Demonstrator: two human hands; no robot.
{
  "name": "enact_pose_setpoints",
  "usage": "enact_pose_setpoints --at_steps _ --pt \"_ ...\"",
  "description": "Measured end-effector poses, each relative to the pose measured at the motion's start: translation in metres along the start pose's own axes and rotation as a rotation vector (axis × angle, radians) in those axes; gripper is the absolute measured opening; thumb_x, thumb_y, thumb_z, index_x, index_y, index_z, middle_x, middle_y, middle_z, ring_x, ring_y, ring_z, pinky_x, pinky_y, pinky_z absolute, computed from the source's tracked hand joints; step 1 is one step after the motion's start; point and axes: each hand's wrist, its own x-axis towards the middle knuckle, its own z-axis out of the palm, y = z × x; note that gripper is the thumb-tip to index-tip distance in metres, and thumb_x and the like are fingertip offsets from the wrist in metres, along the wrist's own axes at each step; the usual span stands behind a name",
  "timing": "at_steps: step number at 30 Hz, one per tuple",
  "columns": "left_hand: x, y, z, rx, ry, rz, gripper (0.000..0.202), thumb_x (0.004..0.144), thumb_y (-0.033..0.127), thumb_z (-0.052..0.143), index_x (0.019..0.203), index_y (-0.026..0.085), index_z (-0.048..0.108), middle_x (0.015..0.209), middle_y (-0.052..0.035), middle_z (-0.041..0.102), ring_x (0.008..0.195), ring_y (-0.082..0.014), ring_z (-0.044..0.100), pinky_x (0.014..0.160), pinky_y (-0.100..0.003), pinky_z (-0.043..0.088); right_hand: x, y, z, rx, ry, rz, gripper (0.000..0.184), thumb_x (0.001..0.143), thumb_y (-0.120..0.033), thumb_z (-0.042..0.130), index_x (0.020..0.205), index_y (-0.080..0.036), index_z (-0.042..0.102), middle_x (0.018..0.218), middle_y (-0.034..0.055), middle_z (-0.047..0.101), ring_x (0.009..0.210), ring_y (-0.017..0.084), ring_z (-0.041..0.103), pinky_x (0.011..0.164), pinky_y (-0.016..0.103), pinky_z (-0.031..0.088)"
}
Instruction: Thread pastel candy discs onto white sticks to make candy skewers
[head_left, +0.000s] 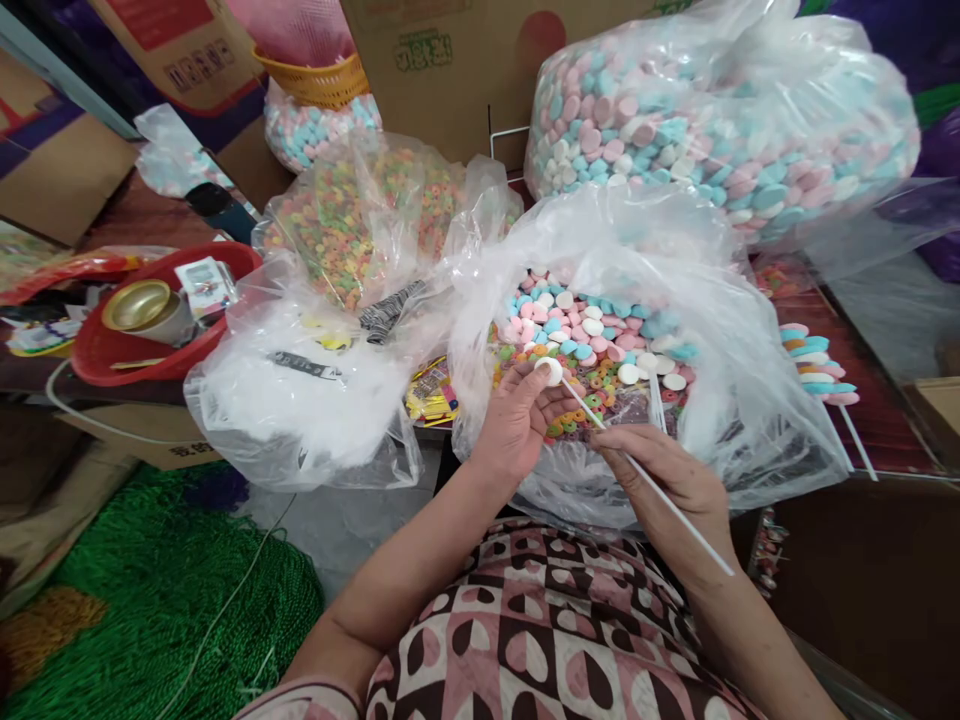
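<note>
Head view: left hand (516,425) fingers pinch white candy (553,371), right hand (667,470) fingers pinch stick (664,503); box (465,95) print unreadable.

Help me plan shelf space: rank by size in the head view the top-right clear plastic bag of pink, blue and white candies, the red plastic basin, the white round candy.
Clear plastic bag of candies: largest, though farthest.
Red plastic basin.
White round candy in the left hand: smallest, though nearest.
</note>
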Motion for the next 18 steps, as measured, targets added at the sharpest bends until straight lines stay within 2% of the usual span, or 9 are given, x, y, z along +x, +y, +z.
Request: enact_pose_setpoints --at_steps 3,5,8,10,12,14,18 --pt "-0.001 0.000 0.000 0.067 0.001 0.041 0.043 0.064 0.031 0.088 0.092 0.019 0.058 0.077 0.0037 0.069 0.070 -0.0158 0.072 0.071 -0.030 0.058 0.000 -0.001 -0.005 0.090 -0.167 0.108 0.017 0.094 -0.028 0.063 0.096 -0.028 0.080 0.086 0.0045 0.076 0.080 0.022 0.071 0.079 0.036 0.057" --pt "-0.002 -0.001 0.001 0.108 0.005 0.065 0.045 0.062 0.033 0.089 0.090 0.020 0.057 0.075 0.0049 0.067 0.071 -0.0163 0.072 0.072 -0.031 0.057 0.000 0.000 -0.005 0.173 -0.218 0.255 0.019 0.095 -0.033 0.061 0.098 -0.027 0.079 0.076 0.0038 0.074 0.071 0.021 0.069 0.073 0.035 0.057" --pt "-0.003 -0.005 0.001 0.169 -0.004 0.092 0.045 0.061 0.037 0.089 0.086 0.020 0.056 0.072 0.0059 0.065 0.065 -0.0144 0.069 0.067 -0.030 0.056 0.000 0.003 -0.001 0.280 -0.205 0.516 0.024 0.091 -0.042 0.066 0.099 -0.022 0.076 0.074 0.0032 0.072 0.052 0.015 0.060 0.054 0.030 0.051" --pt "-0.002 -0.007 0.000 0.193 -0.013 0.106 0.045 0.060 0.039 0.089 0.085 0.020 0.057 0.071 0.0056 0.065 0.061 -0.0130 0.067 0.063 -0.028 0.054 0.000 0.005 0.001 0.311 -0.165 0.605 0.032 0.086 -0.047 0.070 0.105 -0.021 0.072 0.074 0.0018 0.070 0.041 0.010 0.049 0.040 0.026 0.041" --pt "-0.001 -0.007 -0.001 0.200 -0.023 0.114 0.045 0.060 0.040 0.090 0.085 0.019 0.058 0.072 0.0044 0.066 0.061 -0.0128 0.066 0.061 -0.028 0.054 -0.001 0.003 -0.001 0.303 -0.143 0.623 0.040 0.085 -0.048 0.071 0.114 -0.021 0.068 0.068 -0.0016 0.065 0.036 0.008 0.041 0.035 0.024 0.032" --pt "0.000 -0.005 -0.002 0.211 -0.030 0.119 0.045 0.060 0.042 0.090 0.084 0.019 0.059 0.071 0.0034 0.068 0.060 -0.0129 0.066 0.061 -0.028 0.055 -0.003 0.001 -0.006 0.290 -0.125 0.613 0.042 0.087 -0.047 0.069 0.121 -0.021 0.066 0.058 -0.0050 0.057 0.035 0.009 0.039 0.035 0.023 0.029" --pt "0.001 -0.003 -0.003 0.248 -0.044 0.124 0.045 0.058 0.042 0.091 0.083 0.018 0.062 0.068 0.0038 0.067 0.058 -0.0114 0.065 0.060 -0.026 0.056 -0.008 -0.005 -0.012 0.234 -0.095 0.561 0.039 0.090 -0.045 0.064 0.118 -0.019 0.071 0.048 -0.0060 0.046 0.039 0.010 0.037 0.037 0.024 0.027"
